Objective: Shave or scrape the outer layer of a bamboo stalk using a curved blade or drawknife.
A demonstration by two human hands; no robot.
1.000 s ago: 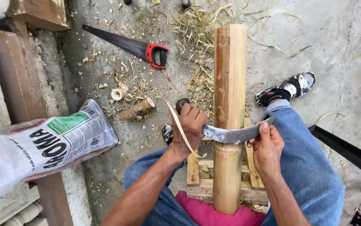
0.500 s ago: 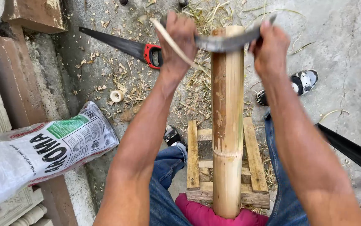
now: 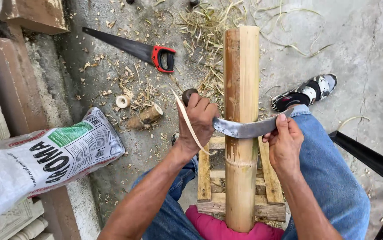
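A thick bamboo pole lies lengthwise away from me, resting on a small wooden rack and a pink cloth at my lap. A curved metal blade lies across the pole at about its middle. My left hand grips the blade's dark handle on the pole's left side, and a thin shaved strip curls past that hand. My right hand holds the blade's other end on the right side.
A hand saw with a red and black handle lies on the concrete floor at the far left. Short bamboo offcuts and shavings are scattered beside it. A printed white sack lies at left. My shoe is at right, a black chair edge beyond it.
Both hands have drawn the blade back along the pole from its far end to its middle, nearer my body.
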